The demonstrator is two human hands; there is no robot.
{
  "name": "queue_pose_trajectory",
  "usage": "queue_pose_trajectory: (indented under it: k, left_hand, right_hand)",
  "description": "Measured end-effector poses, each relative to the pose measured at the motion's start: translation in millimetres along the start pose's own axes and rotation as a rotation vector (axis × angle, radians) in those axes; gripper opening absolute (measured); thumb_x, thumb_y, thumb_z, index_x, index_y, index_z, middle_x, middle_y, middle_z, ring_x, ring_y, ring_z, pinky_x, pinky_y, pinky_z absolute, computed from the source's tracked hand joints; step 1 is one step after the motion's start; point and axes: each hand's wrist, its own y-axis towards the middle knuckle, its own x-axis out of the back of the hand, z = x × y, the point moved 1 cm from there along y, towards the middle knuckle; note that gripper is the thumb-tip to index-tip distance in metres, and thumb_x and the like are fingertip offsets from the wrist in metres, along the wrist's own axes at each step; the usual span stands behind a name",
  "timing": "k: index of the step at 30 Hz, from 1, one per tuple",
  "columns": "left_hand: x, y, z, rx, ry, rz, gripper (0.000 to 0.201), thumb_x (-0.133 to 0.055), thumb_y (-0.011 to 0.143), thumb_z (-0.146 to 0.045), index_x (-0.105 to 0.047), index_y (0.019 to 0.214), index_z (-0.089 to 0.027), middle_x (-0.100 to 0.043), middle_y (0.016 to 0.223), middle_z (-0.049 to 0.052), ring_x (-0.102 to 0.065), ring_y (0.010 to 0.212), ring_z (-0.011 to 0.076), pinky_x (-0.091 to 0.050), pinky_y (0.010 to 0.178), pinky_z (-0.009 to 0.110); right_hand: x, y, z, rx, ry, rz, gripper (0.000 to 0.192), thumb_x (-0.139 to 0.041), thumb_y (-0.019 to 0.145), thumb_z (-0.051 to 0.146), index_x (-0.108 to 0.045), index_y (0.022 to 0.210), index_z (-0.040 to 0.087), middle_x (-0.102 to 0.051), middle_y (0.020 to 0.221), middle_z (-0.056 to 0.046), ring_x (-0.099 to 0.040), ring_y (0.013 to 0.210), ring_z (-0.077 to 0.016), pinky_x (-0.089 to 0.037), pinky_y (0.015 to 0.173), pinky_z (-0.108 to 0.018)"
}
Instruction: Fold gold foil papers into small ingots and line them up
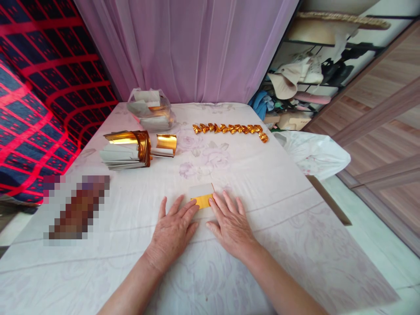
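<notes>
— Where your arms come in from the bottom edge, how are your hands lying?

— Your left hand [173, 227] lies flat, palm down, fingers spread a little on the pale floral cloth [249, 175] that covers the counter. Your right hand [230, 223] lies flat just beside it, fingers straight and close together. Neither pinches anything; both press down. Your thumbs point toward each other with a narrow gap between them.

— And the small paper?

— The small sheet of paper with a gold-foil face and a white folded-over part [202, 197] lies on the cloth right at your fingertips. Your left index fingertip touches its near left edge, and your right fingers touch its right edge. The gold part shows between the two hands; the white part lies behind it.

— What do you see beyond that?

— To your left there is a blurred-out patch on the cloth. Farther on, left of centre, sits a stack of white-and-gold foil papers bound with a gold band [126, 149], with a smaller bundle of gold-faced papers [165, 145] just beside it. Behind those stands a clear plastic bag of more papers [150, 110]. Right of centre, a row of small folded gold paper pieces [229, 129] runs across the cloth. At the back hangs a lilac sheer curtain [187, 48].
</notes>
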Motion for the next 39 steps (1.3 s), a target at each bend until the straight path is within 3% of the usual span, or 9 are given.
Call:
queue_pose_trajectory:
  k: [7, 14, 19, 23, 34, 36, 39]
  left_hand:
    - [-1.2, 1, 0, -0.009, 0.043, 0.039, 0.039, -0.049, 0.096, -0.046, -0.059, 0.131, -0.033, -0.06, 0.137, 0.001, -0.045, 0.134, 0.0333, -0.008, 0.115, 0.066]
    - [1.1, 3, -3, -0.019, 0.066, 0.058, 0.038, -0.05, 0.096, -0.043, -0.059, 0.131, -0.032, -0.059, 0.138, 0.001, -0.045, 0.134, 0.0347, -0.014, 0.114, 0.067]
    - [-1.0, 4, -3, -0.02, 0.112, 0.07, 0.037, -0.048, 0.097, -0.039, -0.058, 0.133, -0.032, -0.059, 0.138, 0.001, -0.045, 0.134, 0.0339, -0.016, 0.113, 0.068]
    - [-2.6, 5, -2, -0.019, 0.153, 0.083, 0.037, -0.044, 0.099, -0.037, -0.057, 0.133, -0.034, -0.059, 0.138, -0.001, -0.045, 0.135, 0.0322, -0.016, 0.114, 0.067]
    - [-1.0, 9, -1, -0.016, 0.118, 0.149, 0.038, -0.045, 0.098, -0.036, -0.057, 0.134, -0.03, -0.055, 0.142, 0.001, -0.045, 0.134, 0.0336, -0.021, 0.112, 0.068]
    - [-0.2, 10, -1, -0.02, 0.119, 0.168, 0.038, -0.045, 0.098, -0.036, -0.056, 0.134, -0.03, -0.055, 0.142, 0.002, -0.044, 0.135, 0.0334, -0.02, 0.112, 0.068]
    - [0.4, 10, -1, -0.03, 0.122, 0.169, 0.038, -0.043, 0.099, -0.038, -0.056, 0.135, -0.03, -0.055, 0.142, 0.003, -0.044, 0.134, 0.0332, -0.021, 0.112, 0.068]
  right_hand:
    - [-1, -7, -3, -0.071, -0.021, -0.008, 0.057, -0.045, 0.096, 0.043, -0.041, 0.147, 0.019, -0.035, 0.155, -0.007, -0.022, 0.146, -0.0321, -0.019, 0.115, -0.063]
    - [3, -12, 1, -0.108, -0.09, -0.09, 0.057, -0.052, 0.093, 0.044, -0.049, 0.141, 0.014, -0.032, 0.155, -0.016, -0.025, 0.145, -0.0333, -0.02, 0.114, -0.061]
    - [2, -10, 10, -0.009, -0.072, -0.114, 0.056, -0.056, 0.092, 0.044, -0.045, 0.144, 0.027, -0.024, 0.159, -0.013, -0.019, 0.147, -0.0325, -0.017, 0.114, -0.062]
    - [-1, -6, 13, 0.001, -0.049, -0.081, 0.05, -0.058, 0.092, 0.046, -0.051, 0.139, 0.032, -0.025, 0.159, -0.012, -0.019, 0.147, -0.0327, -0.016, 0.114, -0.061]
    - [1, -20, 3, -0.173, -0.097, -0.136, 0.047, -0.05, 0.095, 0.042, -0.056, 0.134, 0.018, -0.033, 0.155, -0.016, -0.027, 0.144, -0.0333, -0.023, 0.112, -0.061]
    - [4, -17, 7, -0.128, -0.074, -0.143, 0.049, -0.046, 0.097, 0.038, -0.051, 0.139, 0.016, -0.035, 0.154, -0.016, -0.029, 0.144, -0.0307, -0.024, 0.114, -0.058]
    - [8, -6, 15, 0.059, -0.013, -0.12, 0.051, -0.04, 0.098, 0.03, -0.04, 0.147, 0.016, -0.037, 0.154, -0.011, -0.029, 0.144, -0.0238, -0.022, 0.118, -0.05]
